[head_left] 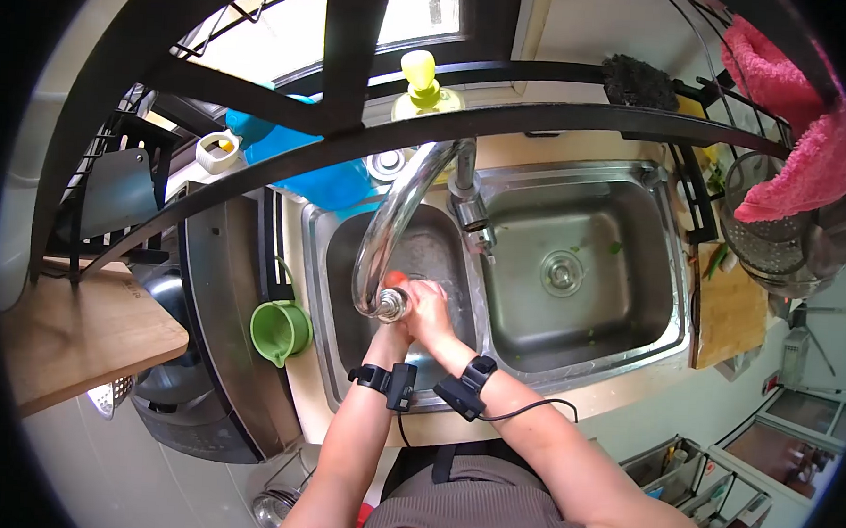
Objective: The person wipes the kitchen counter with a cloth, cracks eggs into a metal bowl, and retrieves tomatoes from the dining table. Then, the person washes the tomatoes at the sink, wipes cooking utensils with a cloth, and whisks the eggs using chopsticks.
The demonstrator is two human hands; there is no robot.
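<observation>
Both hands are close together low in the left sink basin (443,237), under the curved chrome faucet (382,239). A red, rounded thing (397,278), which looks like a tomato, peeks out at the fingertips of my right hand (428,311). The fingers of that hand are curled in against it. My left hand (395,333) is touching the right one, and the faucet's end covers its fingers. How much of the red thing each hand holds is hidden. Black bands with small boxes circle both wrists.
The right basin (622,254) has a drain and green scraps. A green cup (282,333) hangs left of the sink. A wooden cutting board (730,315) lies to the right. A black rack bar (543,118) crosses above the sink; a pink towel (805,158) hangs at upper right.
</observation>
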